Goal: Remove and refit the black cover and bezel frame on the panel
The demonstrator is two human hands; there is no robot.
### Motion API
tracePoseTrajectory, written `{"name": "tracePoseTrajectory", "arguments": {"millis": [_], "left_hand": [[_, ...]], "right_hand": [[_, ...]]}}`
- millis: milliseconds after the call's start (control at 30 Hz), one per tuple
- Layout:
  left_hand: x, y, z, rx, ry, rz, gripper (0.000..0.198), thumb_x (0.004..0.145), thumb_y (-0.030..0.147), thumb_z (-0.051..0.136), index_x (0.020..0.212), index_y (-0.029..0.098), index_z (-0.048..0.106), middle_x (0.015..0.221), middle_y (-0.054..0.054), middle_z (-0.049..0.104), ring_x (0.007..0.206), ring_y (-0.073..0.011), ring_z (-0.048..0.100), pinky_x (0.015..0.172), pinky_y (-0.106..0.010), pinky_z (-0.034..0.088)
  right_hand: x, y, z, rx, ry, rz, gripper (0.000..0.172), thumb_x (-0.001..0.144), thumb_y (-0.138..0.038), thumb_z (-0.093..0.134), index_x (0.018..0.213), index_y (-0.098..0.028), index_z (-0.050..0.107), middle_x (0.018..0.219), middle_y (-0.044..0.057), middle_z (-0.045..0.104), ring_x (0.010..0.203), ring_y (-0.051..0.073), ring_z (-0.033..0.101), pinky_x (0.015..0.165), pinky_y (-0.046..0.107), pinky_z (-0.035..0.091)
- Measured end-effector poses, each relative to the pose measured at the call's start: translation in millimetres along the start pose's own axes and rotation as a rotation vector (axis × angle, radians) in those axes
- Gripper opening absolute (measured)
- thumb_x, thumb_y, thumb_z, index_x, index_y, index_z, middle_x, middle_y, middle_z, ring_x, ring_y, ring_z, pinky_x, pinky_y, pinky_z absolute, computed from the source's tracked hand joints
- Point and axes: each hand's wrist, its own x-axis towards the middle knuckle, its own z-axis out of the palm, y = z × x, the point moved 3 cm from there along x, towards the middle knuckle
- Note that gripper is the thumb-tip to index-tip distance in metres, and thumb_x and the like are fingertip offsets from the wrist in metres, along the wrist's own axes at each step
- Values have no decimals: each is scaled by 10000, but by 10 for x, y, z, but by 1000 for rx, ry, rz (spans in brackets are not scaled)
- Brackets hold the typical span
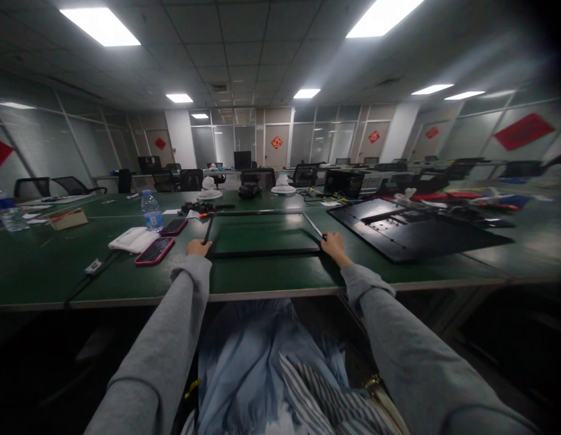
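Black rectangular frame (262, 251), thin-railed and open in the middle, so that the green surface (271, 275) shows through it. It lies flat and landscape, straight ahead of the person and set a little back from the near edge. The rails look narrow and matte; a pale strip runs along the inner side of the right rail. Left hand (198, 248): curled shut over the near left corner, knuckles up, holding the frame. Right hand (333, 243): fingers folded over the near right corner, likewise holding it. Grey sleeves cover both arms to the wrist. To the left of the frame are a pink-cased phone (155, 250) lying face up just beside the left hand, a second dark-red phone (174, 226) behind it, a white folded bundle (133, 239) touching or nearly touching both, and a water bottle (151, 211) standing upright farther back. To the right is a large black panel (411, 229) lying flat, near the frame but apart from it.
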Motion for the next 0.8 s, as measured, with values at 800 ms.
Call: {"name": "tracePoseTrajectory", "arguments": {"millis": [800], "left_hand": [[-375,256,-18,-56,80,262,472,842,626,628,1233,369,695,1396,-52,599,1371,-376,371,1060,-590,343]], "right_hand": [[-101,48,-183,85,255,139,489,930,-320,498,1381,-138,544,1378,220,429,1295,356,367,1026,504,342]]}}
